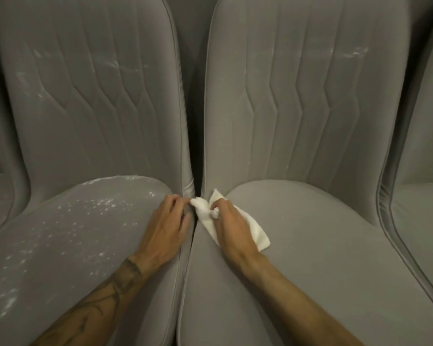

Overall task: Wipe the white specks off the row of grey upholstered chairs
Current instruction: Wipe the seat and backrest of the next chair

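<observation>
**Grey upholstery wall to wall, and a cloth worked into the join**

Grey padded chairs stand shoulder to shoulder, with stitched backs and rounded seats, and I can see slivers of more chairs at either edge. The left chair seat (73, 245) is peppered with white specks (103, 203), thickest toward the rear, and its backrest (85, 96) has pale smears. The right chair seat (323, 245) looks clean from where I stand, though the right backrest (310, 96) has a streak of white high up.

Both hands meet at the narrow gap (196, 191) between the two seats. The left hand (168, 221) grips nothing. It lies on the inner edge of the speckled seat with fingers loosely bent and tips at the piping, seemingly pressing the cushion aside. The right hand (231, 221) has a white cloth (256, 236) bunched in its fingers. One corner pokes toward the gap and the rest trails under the palm onto the clean seat.

The cloth is light and limp, so it will fold wherever it is pushed — I'd keep it wadded under the fingertips. The upholstery looks soft and napped and will give under pressure, so I'd guess the specks need short, firm strokes rather than a skim. My guess is the speckled seat comes next.
</observation>
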`<state>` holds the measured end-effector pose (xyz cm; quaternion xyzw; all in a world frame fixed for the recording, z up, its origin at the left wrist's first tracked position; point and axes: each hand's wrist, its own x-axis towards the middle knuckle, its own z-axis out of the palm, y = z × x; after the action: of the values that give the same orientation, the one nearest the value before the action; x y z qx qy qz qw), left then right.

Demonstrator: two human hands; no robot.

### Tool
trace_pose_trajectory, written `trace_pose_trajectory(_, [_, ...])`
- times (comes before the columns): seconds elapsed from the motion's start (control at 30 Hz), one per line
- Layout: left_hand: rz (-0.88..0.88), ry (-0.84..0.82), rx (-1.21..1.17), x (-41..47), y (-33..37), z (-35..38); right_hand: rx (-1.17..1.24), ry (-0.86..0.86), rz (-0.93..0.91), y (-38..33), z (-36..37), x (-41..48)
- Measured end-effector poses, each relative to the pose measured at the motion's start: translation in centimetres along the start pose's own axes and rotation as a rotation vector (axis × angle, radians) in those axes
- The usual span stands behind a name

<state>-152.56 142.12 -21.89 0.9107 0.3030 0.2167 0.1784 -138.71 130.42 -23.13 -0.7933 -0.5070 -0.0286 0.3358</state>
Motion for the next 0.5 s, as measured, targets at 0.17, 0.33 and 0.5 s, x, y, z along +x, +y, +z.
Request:
trace_pose_trajectory(0.17, [0.053, 0.131, 0.032, 2.5, 0.2, 1.4, 0.103, 0.22, 0.184, 0.0, 1.0, 2.4])
trace_pose_trajectory(0.33, [0.109, 0.303, 0.075, 7.3, 2.7, 0.4, -0.018, -0.095, -0.172, 2.4, 2.3, 2.0])
trace_pose_trajectory(0.5, [0.156, 0.416, 0.109, 13.1, 5.9, -0.6, 0.251, 0.216, -0.014, 2.7, 0.9, 5.2])
